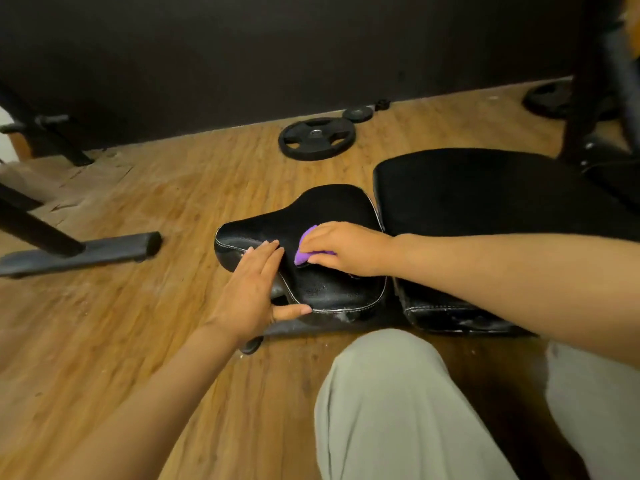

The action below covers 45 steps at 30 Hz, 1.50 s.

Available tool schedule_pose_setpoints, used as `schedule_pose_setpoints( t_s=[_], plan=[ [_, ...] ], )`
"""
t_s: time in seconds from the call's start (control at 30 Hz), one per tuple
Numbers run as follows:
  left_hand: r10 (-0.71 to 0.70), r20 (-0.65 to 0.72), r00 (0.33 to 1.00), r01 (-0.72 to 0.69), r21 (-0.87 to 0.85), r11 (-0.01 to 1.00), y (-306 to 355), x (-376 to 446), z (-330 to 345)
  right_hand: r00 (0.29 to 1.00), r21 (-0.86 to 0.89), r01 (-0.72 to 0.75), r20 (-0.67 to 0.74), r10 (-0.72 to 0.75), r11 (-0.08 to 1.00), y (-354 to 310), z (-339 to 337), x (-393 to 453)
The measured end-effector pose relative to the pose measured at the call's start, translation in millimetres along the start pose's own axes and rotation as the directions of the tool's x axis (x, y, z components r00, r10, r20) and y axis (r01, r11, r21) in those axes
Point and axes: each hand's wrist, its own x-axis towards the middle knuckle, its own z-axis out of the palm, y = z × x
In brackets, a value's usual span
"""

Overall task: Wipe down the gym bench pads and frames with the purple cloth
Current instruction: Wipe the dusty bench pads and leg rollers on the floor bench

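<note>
A black padded bench seat (pixel 311 213) with white stitching sits low over the wooden floor in the middle of the head view. Right of it lies the longer black back pad (pixel 485 192). My right hand (pixel 346 249) holds the purple cloth (pixel 302 256) bunched under its curled fingers and presses it on the seat's top. Only the cloth's left edge shows. My left hand (pixel 254 289) lies flat with straight fingers on the seat's near-left edge, thumb along the side. The bench's dark frame (pixel 287 327) shows below the seat.
A black weight plate (pixel 317 138) and a smaller one (pixel 357 114) lie on the floor behind the bench. Another machine's black foot bar (pixel 83 254) stretches at left. A dark upright frame (pixel 588 81) stands at right. My knee in grey trousers (pixel 391 403) is in front.
</note>
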Motion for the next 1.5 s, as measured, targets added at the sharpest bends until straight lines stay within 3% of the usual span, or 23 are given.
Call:
schedule_pose_setpoints(
  t_s=[0.13,0.27,0.57,0.9,1.07,1.17,1.27,1.37,1.5],
  plan=[
    [0.008,-0.055,0.998,-0.012,-0.068,0.998,24,8,-7,0.997,0.039,-0.071,0.010,0.070,0.997,6,-17,-31],
    [0.006,-0.058,0.998,-0.012,-0.108,0.994,62,23,-14,0.986,0.096,-0.126,-0.096,0.135,0.987,20,-42,-73],
    [0.082,-0.056,0.995,-0.091,-0.187,0.978,185,92,-12,0.960,0.025,-0.223,-0.171,0.224,0.975,68,-113,-212],
    [0.434,0.075,0.898,-0.410,-0.217,0.886,379,177,35,0.787,0.018,-0.529,-0.363,0.499,0.848,124,-157,-424],
    [0.528,0.108,0.842,-0.495,-0.236,0.836,463,204,63,0.681,0.023,-0.656,-0.412,0.605,0.754,139,-172,-506],
    [0.563,0.136,0.815,-0.524,-0.244,0.816,510,217,78,0.574,0.081,-0.720,-0.488,0.657,0.689,151,-173,-546],
    [0.596,0.148,0.790,-0.550,-0.258,0.794,557,233,94,0.388,0.197,-0.775,-0.601,0.698,0.600,165,-164,-577],
    [0.616,0.149,0.774,-0.567,-0.270,0.778,597,252,108,0.128,0.401,-0.760,-0.678,0.724,0.511,180,-151,-597],
    [0.632,0.105,0.768,-0.591,-0.264,0.762,633,277,132,-0.301,0.670,-0.648,-0.663,0.686,0.363,206,-133,-616]
  ],
)
